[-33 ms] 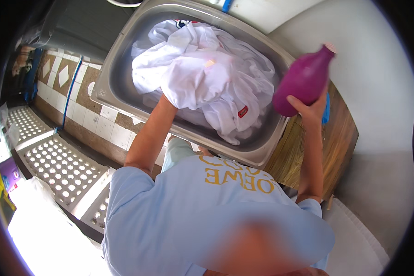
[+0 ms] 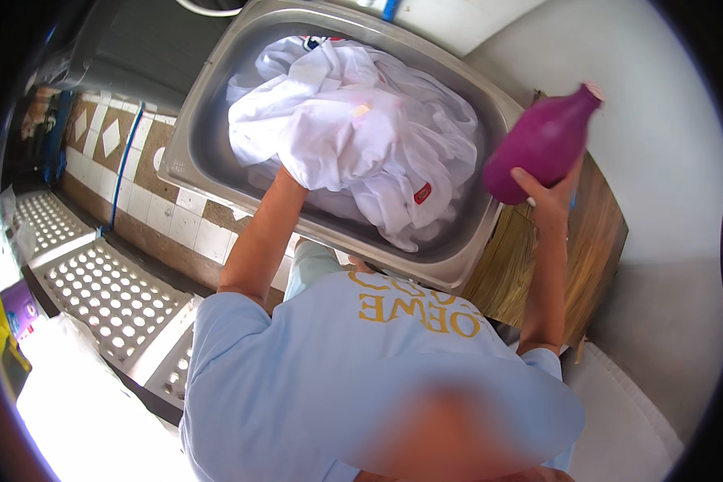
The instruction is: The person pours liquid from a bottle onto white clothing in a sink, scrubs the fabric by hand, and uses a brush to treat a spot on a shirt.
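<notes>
Over at the upper right of the frame, the right hand (image 2: 548, 202) is wrapped firmly around a rounded, narrow-necked magenta bottle (image 2: 545, 138), tilted with its pale pinkish cap (image 2: 594, 91) up and to the right. Across at top centre, rumpled white fabric (image 2: 341, 132) lies heaped in a rectangular grey metal basin (image 2: 183, 163), and the bare left forearm (image 2: 265, 233) reaches beneath it, the left hand hidden, its grip impossible to tell!

From where I'm standing: light blue tee (image 2: 289, 369) with short sleeves (image 2: 229, 317), gold lettering (image 2: 419, 313) across the chest (looks like two rows), plus pale minty bottoms (image 2: 309, 267).
</notes>
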A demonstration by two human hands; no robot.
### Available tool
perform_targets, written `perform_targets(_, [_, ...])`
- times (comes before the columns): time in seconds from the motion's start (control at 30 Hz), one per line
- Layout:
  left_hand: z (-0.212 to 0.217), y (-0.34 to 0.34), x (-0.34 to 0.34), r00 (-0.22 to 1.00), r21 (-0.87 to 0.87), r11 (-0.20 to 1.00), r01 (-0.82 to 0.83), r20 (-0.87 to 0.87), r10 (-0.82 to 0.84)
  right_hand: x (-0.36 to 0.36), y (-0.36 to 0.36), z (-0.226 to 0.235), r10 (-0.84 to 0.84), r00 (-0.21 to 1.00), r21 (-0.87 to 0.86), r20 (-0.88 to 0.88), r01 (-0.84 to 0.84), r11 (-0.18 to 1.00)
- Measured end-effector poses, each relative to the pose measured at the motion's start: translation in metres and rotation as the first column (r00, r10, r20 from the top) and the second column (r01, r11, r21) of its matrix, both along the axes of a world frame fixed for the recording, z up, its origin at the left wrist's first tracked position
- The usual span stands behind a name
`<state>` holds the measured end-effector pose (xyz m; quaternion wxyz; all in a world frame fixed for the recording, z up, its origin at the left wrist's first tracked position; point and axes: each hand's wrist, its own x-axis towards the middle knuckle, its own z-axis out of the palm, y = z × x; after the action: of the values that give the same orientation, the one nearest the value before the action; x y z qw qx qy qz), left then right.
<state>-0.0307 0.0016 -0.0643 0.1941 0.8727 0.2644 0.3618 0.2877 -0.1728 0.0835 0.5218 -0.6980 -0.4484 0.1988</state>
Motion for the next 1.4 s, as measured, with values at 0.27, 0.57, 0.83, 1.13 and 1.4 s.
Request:
perform_targets(0.27, [0.047,0.001,0.012,0.999,0.400,0.916,0.027,-0.027,-0.017,0.102,-0.078,0.031,-0.506,0.862,0.383,0.031,0.458,0.802])
perform_targets(0.57, [0.032,0.017,-0.004,0.997,-0.245,0.968,0.053,0.062,-0.038,0.219,-0.093,-0.008,-0.685,0.728,0.457,0.026,0.601,0.656])
perform_targets(0.83, [0.014,0.004,-0.009,0.925,-0.653,0.700,0.291,0.379,-0.031,0.220,-0.082,-0.045,-0.688,0.725,0.454,0.017,0.608,0.651])
perform_targets(1.13, [-0.003,0.025,0.023,0.558,-0.552,-0.130,0.823,0.829,0.012,0.079,-0.064,-0.023,-0.595,0.687,0.436,0.416,0.423,0.794])
perform_targets(1.4, [0.010,0.045,0.011,0.742,-0.687,0.402,0.605,0.304,-0.598,-0.096,0.070,-0.085,0.324,0.881,0.231,-0.346,-0.254,0.939])
